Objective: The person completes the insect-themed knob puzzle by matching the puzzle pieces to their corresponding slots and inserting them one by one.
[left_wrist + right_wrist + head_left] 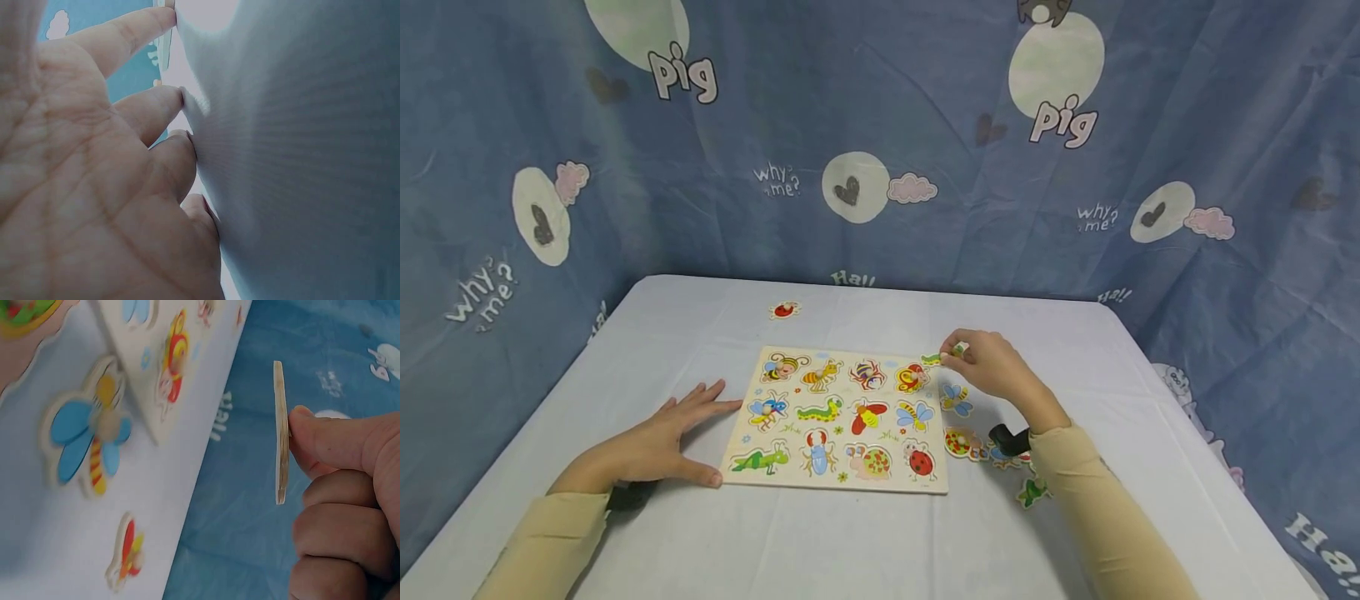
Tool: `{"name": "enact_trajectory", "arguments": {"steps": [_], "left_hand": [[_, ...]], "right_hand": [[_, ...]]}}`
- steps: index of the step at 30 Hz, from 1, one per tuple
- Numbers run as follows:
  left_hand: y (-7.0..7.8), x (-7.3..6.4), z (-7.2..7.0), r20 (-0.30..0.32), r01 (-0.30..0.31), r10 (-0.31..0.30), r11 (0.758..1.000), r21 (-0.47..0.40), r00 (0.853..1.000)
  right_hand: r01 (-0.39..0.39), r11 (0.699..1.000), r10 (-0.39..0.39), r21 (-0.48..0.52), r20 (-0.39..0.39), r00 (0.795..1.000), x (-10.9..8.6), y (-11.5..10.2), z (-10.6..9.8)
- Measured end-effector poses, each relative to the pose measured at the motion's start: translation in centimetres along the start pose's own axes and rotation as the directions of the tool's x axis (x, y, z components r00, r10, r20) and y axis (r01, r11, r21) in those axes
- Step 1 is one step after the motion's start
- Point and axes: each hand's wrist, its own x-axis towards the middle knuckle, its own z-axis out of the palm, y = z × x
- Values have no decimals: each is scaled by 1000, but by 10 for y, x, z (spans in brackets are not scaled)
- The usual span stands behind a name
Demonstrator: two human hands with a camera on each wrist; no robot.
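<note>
A wooden insect puzzle board (842,398) lies flat on the white table, with printed bugs in three rows. My left hand (658,437) rests palm down at its left side, fingers spread, thumb and index finger at the edge. In the left wrist view the fingertips (178,99) touch the tablecloth. Above the board's far right corner, my right hand (992,367) pinches a green puzzle piece (931,360) between thumb and fingers. The right wrist view shows that thin wooden piece (281,444) edge-on, its picture hidden there.
A ladybug piece (785,310) lies behind the board. To its right are a dragonfly piece (957,400), a snail piece (960,442) and a green piece (1032,492); others are partly hidden by the right wrist. A blue printed curtain (880,100) hangs behind the table.
</note>
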Motion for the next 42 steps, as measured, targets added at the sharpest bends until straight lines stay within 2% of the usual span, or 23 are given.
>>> {"name": "enact_trajectory", "arguments": {"steps": [28,42], "left_hand": [[0,0,-1,-3,-13,13,1000,5,1000],[-2,0,0,0,-8,8,1000,-12,1000]], "right_hand": [[67,996,-74,54,122,990,30,-62,42],[124,990,-133,62,160,978,38,-83,65]]}}
